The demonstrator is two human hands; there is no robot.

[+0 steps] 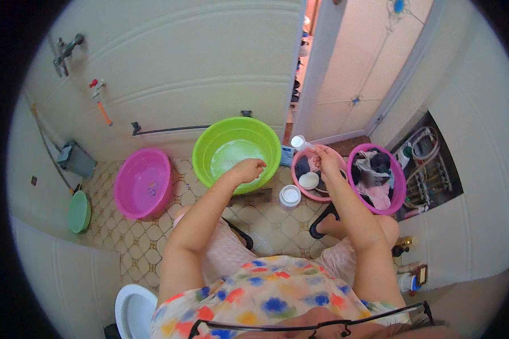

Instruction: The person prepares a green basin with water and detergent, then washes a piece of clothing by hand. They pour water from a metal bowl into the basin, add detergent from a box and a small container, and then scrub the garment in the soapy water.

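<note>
A clear scoop with white powder in it is held by its handle in my right hand, above the pink basin. My left hand hovers over the near side of the green basin, fingers curled in, with nothing visible in them. White foam or powder covers much of that basin's bottom. An uncovered white tub of white powder stands on the floor between the two basins. Its likely lid, a round white disc, lies on dark and pink clothes in the pink basin.
A magenta basin heaped with clothes stands right, beside a wall opening with pipes. Another magenta basin is at left, near a small green basin and a grey bin. A toilet is at lower left; a door is ahead.
</note>
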